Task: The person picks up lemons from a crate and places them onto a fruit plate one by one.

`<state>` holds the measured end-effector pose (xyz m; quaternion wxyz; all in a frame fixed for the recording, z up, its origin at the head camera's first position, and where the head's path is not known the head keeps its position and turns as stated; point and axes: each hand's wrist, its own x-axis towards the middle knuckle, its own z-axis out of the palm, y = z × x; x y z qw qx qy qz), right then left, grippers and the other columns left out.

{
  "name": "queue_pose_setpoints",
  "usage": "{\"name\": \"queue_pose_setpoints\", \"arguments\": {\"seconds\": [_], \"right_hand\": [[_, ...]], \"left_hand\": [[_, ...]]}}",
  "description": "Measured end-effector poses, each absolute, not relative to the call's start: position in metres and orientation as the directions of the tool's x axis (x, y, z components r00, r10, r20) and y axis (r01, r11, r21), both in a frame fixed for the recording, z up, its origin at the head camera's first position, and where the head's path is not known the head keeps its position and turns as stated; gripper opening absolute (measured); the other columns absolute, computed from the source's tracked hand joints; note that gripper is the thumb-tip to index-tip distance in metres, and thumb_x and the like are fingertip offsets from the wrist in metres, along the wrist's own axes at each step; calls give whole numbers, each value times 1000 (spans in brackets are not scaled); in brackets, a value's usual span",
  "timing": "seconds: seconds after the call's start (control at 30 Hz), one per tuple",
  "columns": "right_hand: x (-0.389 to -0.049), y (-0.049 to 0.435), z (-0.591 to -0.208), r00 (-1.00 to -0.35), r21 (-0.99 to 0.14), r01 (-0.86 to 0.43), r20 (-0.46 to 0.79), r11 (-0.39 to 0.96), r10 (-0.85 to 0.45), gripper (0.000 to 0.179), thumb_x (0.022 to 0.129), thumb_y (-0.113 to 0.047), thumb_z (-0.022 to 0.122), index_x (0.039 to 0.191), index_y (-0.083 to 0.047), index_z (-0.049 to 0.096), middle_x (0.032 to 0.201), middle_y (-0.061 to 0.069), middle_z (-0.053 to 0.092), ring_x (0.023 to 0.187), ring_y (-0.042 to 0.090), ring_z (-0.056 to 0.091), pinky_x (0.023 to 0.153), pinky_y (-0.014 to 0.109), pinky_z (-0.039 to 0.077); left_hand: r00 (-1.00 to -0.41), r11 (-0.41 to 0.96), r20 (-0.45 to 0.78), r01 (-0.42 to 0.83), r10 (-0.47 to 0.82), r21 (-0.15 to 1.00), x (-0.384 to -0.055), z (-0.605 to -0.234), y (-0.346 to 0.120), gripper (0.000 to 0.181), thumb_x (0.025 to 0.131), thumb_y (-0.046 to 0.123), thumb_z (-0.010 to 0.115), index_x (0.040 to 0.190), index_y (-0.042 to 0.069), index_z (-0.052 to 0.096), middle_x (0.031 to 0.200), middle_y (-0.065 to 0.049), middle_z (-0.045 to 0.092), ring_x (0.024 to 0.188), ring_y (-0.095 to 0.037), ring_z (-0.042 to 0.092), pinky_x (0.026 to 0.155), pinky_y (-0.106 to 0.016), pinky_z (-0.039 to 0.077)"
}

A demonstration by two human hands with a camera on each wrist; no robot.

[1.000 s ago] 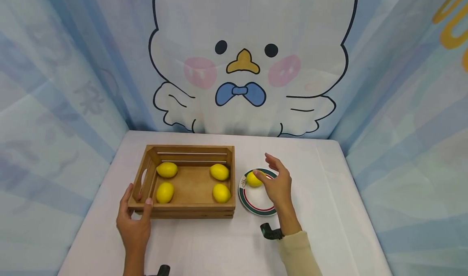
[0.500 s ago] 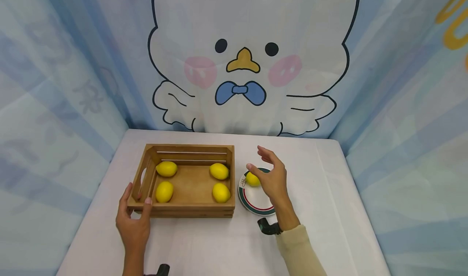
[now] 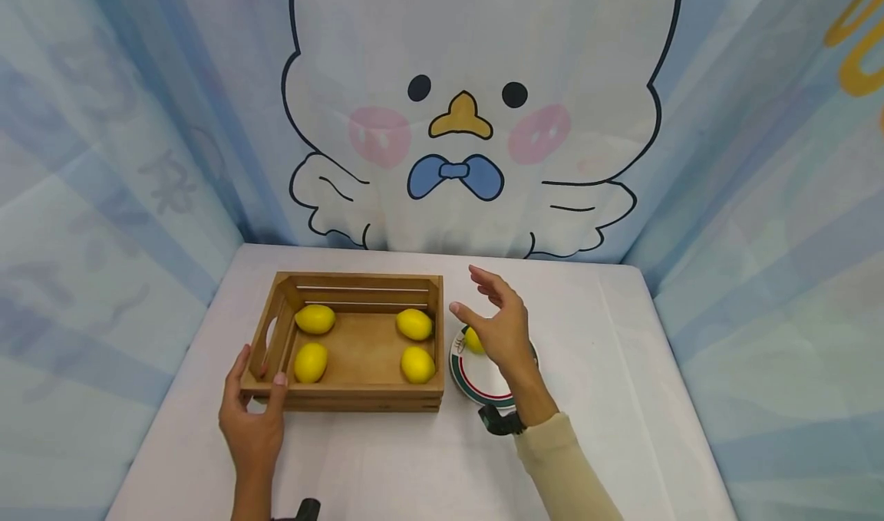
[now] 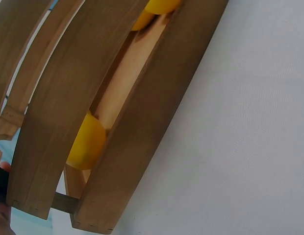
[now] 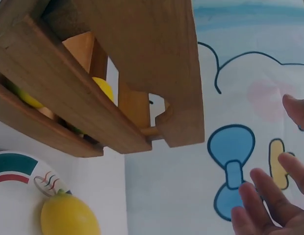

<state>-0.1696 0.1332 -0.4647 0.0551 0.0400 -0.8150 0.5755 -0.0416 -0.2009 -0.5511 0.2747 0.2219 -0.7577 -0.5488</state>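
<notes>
A wooden slatted crate (image 3: pixel 362 393) holds several yellow lemons, a pair at its left end (image 3: pixel 311 362) and a pair at its right end (image 3: pixel 417 365). My left hand (image 3: pixel 252 429) grips its front left corner, thumb on the front rim and fingers along the left side; the left wrist view shows just a bit of that hand (image 4: pixel 2 223). Over the plate (image 3: pixel 476 383), which has a green and red rim, hovers my right hand (image 3: pixel 504 333) with spread, relaxed fingers and nothing in it. Beneath it one lemon (image 5: pixel 68 218) lies on the plate, partly hidden in the head view.
White cloth covers the table (image 3: pixel 594 352). Behind it hangs a curtain (image 3: pixel 456 222) printed with a cartoon bird, and blue curtains (image 3: pixel 780 275) close in both sides. The plate stands just right of the crate.
My right hand has drifted left and slightly away from me, over the plate toward the crate, fingers still apart. My left hand, the crate and the lemons stay put.
</notes>
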Motion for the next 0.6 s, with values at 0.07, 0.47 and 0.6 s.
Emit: {"name": "queue_pose_setpoints", "arguments": {"seconds": [0.07, 0.47, 0.6], "right_hand": [[-171, 130, -463, -989, -929, -146, 148, 340, -18, 63, 89, -26, 87, 147, -23, 63, 149, 3, 64, 134, 32, 57, 121, 53, 39], [-178, 113, -452, -972, -915, -229, 199, 333, -122, 63, 89, -29, 87, 148, -27, 62, 148, 1, 64, 132, 26, 60, 118, 48, 44], [-179, 107, -449, -965, -911, -254, 218, 323, -145, 64, 89, -29, 88, 147, -26, 63, 146, -2, 65, 131, 27, 61, 117, 47, 46]], "left_hand": [[-749, 298, 169, -40, -641, 954, -42, -552, -201, 69, 98, 14, 76, 160, 28, 49, 166, 3, 49, 152, -12, 43, 116, -25, 32], [-747, 314, 174, -48, -642, 948, -43, -552, -200, 69, 98, 14, 75, 160, 27, 48, 165, 3, 49, 150, -12, 45, 115, -22, 32], [-748, 311, 171, -50, -642, 949, -42, -551, -200, 69, 98, 15, 75, 160, 28, 48, 165, 3, 49, 150, -12, 45, 116, -23, 33]]}}
